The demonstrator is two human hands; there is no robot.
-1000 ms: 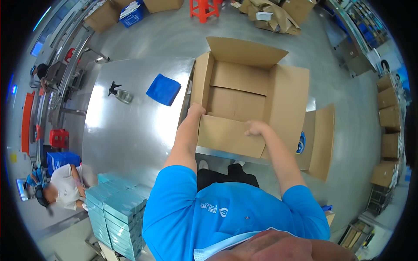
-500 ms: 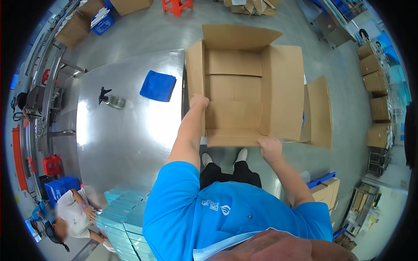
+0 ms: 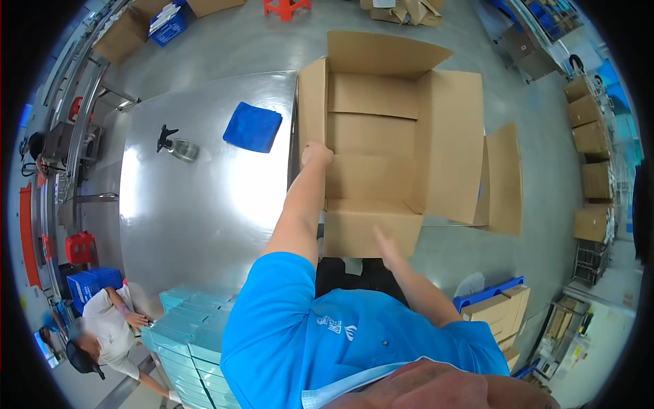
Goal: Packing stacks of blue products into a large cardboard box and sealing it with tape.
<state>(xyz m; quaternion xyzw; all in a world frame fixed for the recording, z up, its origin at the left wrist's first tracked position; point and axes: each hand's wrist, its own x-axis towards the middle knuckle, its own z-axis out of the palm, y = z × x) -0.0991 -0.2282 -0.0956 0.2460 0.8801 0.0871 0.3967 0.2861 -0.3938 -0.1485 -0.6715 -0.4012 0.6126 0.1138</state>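
Observation:
A large brown cardboard box [image 3: 371,133] stands in front of me with its top flaps folded outward and its inside facing up. My left hand [image 3: 317,155] is closed around the upper edge of its left side, where the left flap [image 3: 313,102] meets the wall. The near flap [image 3: 361,232] hangs out toward my body. Over that flap's right part is my right hand [image 3: 390,251], slightly blurred, its fingers stretched out and holding nothing. Whether it touches the flap I cannot tell.
Left of the box is a shiny metal table with a folded blue cloth [image 3: 253,127] and a spray bottle [image 3: 178,146]. Another open carton [image 3: 504,180] stands at right. Stacked teal boxes [image 3: 187,334] are at lower left, beside a person in white [image 3: 109,327].
My right hand has let go of the near flap's corner and moved left and nearer to me. The near flap now leans further outward. My left hand keeps its grip.

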